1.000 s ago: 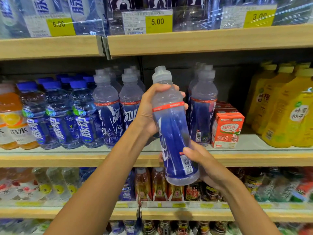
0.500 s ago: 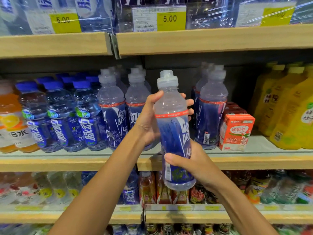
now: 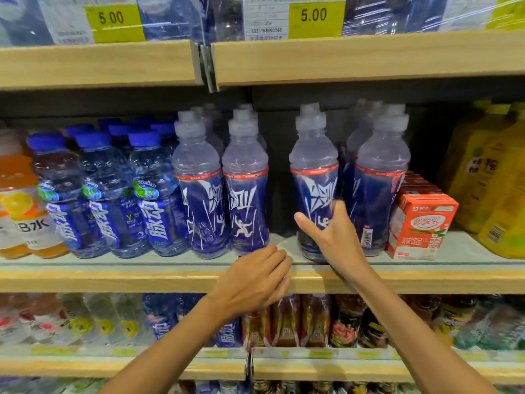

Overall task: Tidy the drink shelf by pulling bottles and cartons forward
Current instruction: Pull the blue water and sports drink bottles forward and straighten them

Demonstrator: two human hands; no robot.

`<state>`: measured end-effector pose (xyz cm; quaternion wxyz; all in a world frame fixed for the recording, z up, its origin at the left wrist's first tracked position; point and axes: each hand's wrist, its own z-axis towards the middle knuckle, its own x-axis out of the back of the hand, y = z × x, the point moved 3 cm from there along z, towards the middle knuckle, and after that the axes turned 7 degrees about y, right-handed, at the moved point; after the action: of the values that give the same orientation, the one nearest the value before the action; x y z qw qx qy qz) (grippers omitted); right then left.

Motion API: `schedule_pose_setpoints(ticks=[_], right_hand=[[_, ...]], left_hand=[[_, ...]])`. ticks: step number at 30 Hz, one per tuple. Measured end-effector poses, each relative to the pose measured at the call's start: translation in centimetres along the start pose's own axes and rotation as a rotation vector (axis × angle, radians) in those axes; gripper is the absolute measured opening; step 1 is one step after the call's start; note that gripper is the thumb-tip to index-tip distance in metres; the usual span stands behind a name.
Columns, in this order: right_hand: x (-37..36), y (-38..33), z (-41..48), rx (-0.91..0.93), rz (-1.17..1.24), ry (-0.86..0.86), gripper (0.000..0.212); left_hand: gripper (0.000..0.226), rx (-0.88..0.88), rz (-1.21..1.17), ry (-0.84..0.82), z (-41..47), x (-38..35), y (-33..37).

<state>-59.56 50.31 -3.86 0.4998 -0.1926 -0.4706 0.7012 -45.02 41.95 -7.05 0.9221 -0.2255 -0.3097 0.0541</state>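
A tall blue sports bottle with a clear top and red band stands upright at the front of the middle shelf. My right hand holds its lower part, thumb on the left side and fingers round the right. My left hand hangs in front of the shelf edge with relaxed fingers and holds nothing. Two matching bottles stand to the left across a gap. Another matching bottle stands close on the right.
Red drink cartons sit right of the blue bottles, then yellow bottles. Blue-capped water bottles and orange drinks fill the left. The upper shelf with price tags hangs close above the caps; more drinks stand below.
The bottle held in the air by both hands now stands on the shelf. My left hand has let go and dropped to the shelf edge. My right hand stays on the bottle.
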Motion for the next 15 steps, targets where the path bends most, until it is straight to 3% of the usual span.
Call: schedule_pose_setpoints(ticks=[7, 10, 15], right_hand=[[-3.5, 1.1, 2.6, -0.080, 0.038, -0.120, 0.014], [-4.9, 1.7, 3.6, -0.119, 0.061, -0.139, 0.052], [-6.9, 2.2, 5.4, -0.242, 0.116, -0.153, 0.079]], left_hand=[[0.038, -0.101, 0.056, -0.005, -1.2, -1.2, 0.3], [0.037, -0.095, 0.045, 0.003, -1.2, -1.1, 0.2], [0.036, -0.083, 0.026, 0.001, -0.9, -0.8, 0.3]])
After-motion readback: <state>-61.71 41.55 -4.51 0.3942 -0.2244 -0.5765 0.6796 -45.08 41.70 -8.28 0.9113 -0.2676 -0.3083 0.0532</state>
